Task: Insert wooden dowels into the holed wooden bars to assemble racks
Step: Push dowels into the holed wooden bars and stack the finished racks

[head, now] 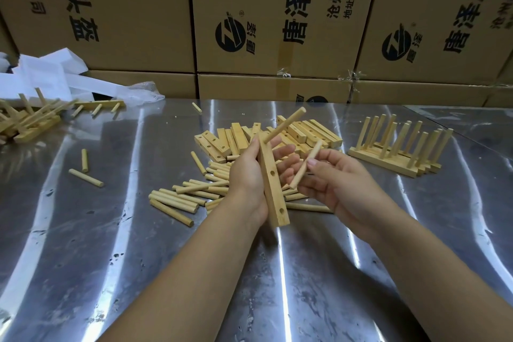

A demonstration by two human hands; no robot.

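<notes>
Your left hand (247,175) grips a holed wooden bar (273,189) on end above the counter (138,258), fingers curled round its upper half. One seated dowel (286,123) stands in the top hole just above those fingers, and the two holes below them show empty. Your right hand (333,178) pinches the next dowel (306,164) close beside the bar, not yet in a hole, so this rack looks about a third done. Finished racks (397,153) stand well right of your fingers. Beyond and beneath them, many spare bars (313,130) and loose dowels (183,194) remain.
</notes>
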